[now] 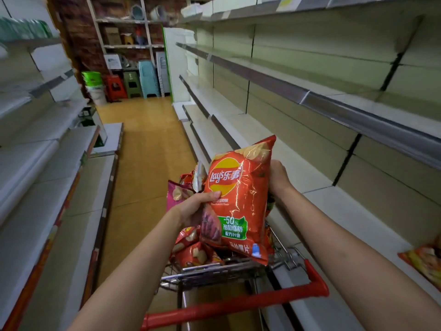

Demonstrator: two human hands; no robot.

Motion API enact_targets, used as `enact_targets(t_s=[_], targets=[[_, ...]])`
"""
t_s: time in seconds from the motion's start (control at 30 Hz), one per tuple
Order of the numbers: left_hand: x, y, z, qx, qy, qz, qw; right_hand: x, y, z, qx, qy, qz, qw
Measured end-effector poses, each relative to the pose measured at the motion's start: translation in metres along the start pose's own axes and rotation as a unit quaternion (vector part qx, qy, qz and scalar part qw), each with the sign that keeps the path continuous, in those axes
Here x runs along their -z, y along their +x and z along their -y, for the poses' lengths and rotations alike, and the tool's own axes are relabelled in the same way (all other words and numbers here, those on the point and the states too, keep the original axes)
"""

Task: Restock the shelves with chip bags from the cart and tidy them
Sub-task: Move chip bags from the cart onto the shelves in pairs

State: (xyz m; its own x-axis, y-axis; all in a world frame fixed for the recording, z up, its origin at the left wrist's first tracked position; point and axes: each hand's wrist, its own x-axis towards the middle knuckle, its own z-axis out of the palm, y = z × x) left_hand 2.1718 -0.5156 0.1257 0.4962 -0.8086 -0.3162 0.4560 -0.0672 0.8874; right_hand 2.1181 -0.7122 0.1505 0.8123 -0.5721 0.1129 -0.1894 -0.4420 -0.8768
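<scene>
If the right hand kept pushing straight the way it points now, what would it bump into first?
Right hand grips the red chip bag, pointing up-aisle alongside the right-hand shelves. Probably nothing nearby beyond the bag it holds; depth is unclear, so it might graze the shelf.

2 bare forearms, no sleeves, left hand point(193, 209), right hand point(278, 175)

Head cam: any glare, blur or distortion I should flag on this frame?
Head view: glare streaks across the red chip bag foil, though its logo stays readable; the far stools and back shelving are soft and smeared; wide-angle distortion bows the shelf edges toward the frame corners; the left hand and right hand are fairly sharp.
</scene>
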Motion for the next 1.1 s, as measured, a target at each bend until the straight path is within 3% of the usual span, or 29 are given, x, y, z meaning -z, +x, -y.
enact_targets(t_s=[0.1,0.5,0.73,0.9,1.1], targets=[[-0.017,-0.024,0.013,-0.004,-0.003,0.016,1.0,0.01,-0.029,0.004,-0.004,0.052,-0.002,0.999],[-0.04,-0.089,0.033,-0.089,-0.068,-0.045,0.993,0.034,-0.103,0.042,0.124,0.035,0.019,0.992],[-0.038,-0.085,0.025,-0.096,-0.084,-0.025,0.992,0.031,-0.12,0.016,0.013,0.086,0.024,0.996],[-0.025,-0.085,0.025,-0.086,-0.108,-0.003,0.99,0.02,-0.134,0.014,-0.036,0.213,0.007,0.976],[-0.012,-0.091,0.012,-0.085,-0.152,0.053,0.983,0.002,-0.152,0.012,-0.106,0.297,0.058,0.947]])
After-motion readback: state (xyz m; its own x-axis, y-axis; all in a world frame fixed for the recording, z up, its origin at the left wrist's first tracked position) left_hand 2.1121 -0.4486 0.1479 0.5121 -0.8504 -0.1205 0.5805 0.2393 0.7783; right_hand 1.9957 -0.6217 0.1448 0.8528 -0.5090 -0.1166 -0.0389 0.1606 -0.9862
